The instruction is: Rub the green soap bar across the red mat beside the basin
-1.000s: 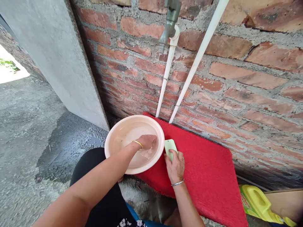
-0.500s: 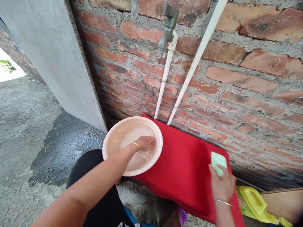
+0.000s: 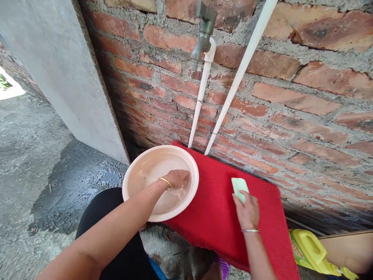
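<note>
A wide pale pink plastic basin (image 3: 132, 208) with clear water in it stands at the left end of a bench covered with red cloth (image 3: 210, 217). My left hand (image 3: 178, 179), a gold bangle at its wrist, reaches into the basin near its right inner wall. Its fingers are curled closed at the water; whatever they might hold is hidden. Over the right part of the red cloth, my right hand (image 3: 248, 212) grips a pale green bar of soap (image 3: 239, 186) between thumb and fingers. A silver bangle circles that wrist.
Behind the bench rises a brick wall (image 3: 305, 105) with a grey tap (image 3: 204, 37) and two white pipes (image 3: 241, 72). A grey slab (image 3: 67, 70) leans at left beside wet floor (image 3: 78, 182). At lower right lies a yellow jug (image 3: 310, 249).
My right hand has moved left across the red cloth with the pale green bar of soap. My left hand stays in the basin, and the view has shifted slightly.
</note>
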